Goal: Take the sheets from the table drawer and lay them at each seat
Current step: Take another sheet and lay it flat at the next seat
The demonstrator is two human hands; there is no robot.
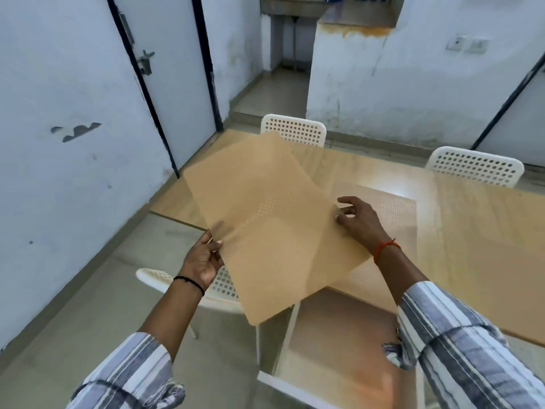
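Note:
I hold a fanned stack of tan, semi-transparent sheets point(265, 219) above the near left corner of the wooden table point(460, 219). My left hand point(203, 261) grips the stack's left edge, thumb on top. My right hand point(358, 219) pinches the right edge of a sheet with thumb and fingers. The table drawer point(333, 349) stands pulled open below the sheets, with a white front rim and an orange-brown bottom. One sheet point(392, 214) lies flat on the table just beyond my right hand.
Three white perforated chairs stand around the table: one at the far end point(295, 129), one at the far right point(474, 166), one at the near left point(165, 278), partly under the sheets. A white wall and doors close off the left; bare floor lies between.

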